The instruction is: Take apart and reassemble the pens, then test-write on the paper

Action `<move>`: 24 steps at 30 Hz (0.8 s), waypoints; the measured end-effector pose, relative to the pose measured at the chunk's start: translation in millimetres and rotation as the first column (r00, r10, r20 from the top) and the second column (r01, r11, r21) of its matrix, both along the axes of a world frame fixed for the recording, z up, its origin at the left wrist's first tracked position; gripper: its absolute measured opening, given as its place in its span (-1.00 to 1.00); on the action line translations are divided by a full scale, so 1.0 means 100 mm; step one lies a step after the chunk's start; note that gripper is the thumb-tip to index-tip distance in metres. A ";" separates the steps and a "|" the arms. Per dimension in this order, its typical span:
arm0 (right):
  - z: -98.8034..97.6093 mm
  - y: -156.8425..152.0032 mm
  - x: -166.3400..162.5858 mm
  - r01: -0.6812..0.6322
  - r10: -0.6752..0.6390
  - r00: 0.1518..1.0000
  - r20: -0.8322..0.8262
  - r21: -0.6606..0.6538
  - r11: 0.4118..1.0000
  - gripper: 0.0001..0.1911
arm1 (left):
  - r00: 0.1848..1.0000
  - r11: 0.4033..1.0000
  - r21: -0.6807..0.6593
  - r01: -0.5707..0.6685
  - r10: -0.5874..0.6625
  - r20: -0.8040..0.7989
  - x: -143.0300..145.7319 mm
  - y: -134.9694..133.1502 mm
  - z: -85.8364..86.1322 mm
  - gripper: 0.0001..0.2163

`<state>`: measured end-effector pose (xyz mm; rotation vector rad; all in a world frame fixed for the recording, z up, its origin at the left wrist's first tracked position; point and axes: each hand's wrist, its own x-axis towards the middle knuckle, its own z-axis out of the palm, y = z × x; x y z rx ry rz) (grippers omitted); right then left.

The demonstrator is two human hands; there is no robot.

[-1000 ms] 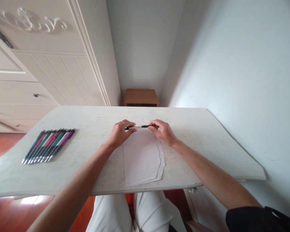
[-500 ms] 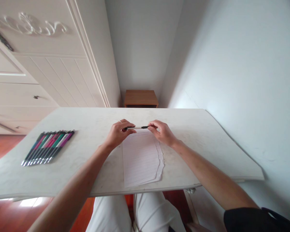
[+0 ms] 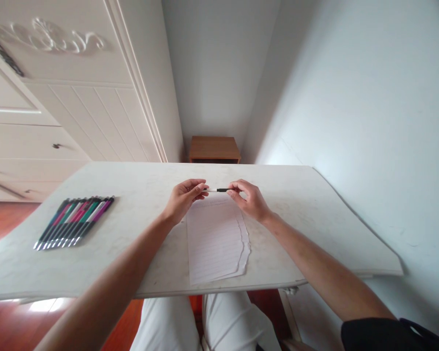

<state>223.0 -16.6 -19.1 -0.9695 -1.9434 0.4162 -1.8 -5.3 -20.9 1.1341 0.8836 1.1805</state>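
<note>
A black-and-white pen is held level between my two hands, above the top edge of some lined paper. My left hand is closed round its white end, thumb on the near side, and covers that end. On the dark end, the thumb and fingertips of my right hand pinch it. Below the pen lie torn-edged sheets of lined paper, ragged along their right side. Faint writing seems to run along the top line, too small to read.
A row of several pens in mixed colours lies side by side on the left of the white table. A white cabinet rises behind on the left, a wall on the right. A small wooden stand is beyond the table.
My left hand has shifted its fingers on the pen, its thumb now further over the white end and less of that end showing. My right hand keeps its pinch.
</note>
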 end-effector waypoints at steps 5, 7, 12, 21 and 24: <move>0.03 -0.02 0.01 0.010 -0.010 0.999 0.041 -0.001 1.000 -0.89 | 0.995 0.999 0.044 -0.009 0.013 -0.098 -0.03 0.02 -0.02 -0.54; 0.02 -0.01 0.02 0.006 -0.006 0.997 0.071 0.000 1.000 -0.88 | 0.982 0.995 0.094 -0.014 0.031 -0.186 -0.05 0.03 -0.05 -0.54; 0.01 0.01 0.04 0.002 -0.001 0.996 0.091 -0.009 1.000 -0.88 | 0.838 0.956 0.293 -0.004 0.163 -0.521 -0.08 0.05 -0.10 -0.67; 0.04 -0.02 0.00 -0.005 0.007 0.998 0.067 -0.041 0.999 -0.77 | 0.756 0.788 0.606 0.110 0.329 -0.565 -0.09 0.00 -0.03 -0.87; 0.04 -0.03 -0.01 -0.009 0.013 0.998 0.065 -0.060 0.998 -0.70 | 0.782 0.755 0.650 0.092 0.349 -0.517 -0.08 0.00 -0.03 -0.90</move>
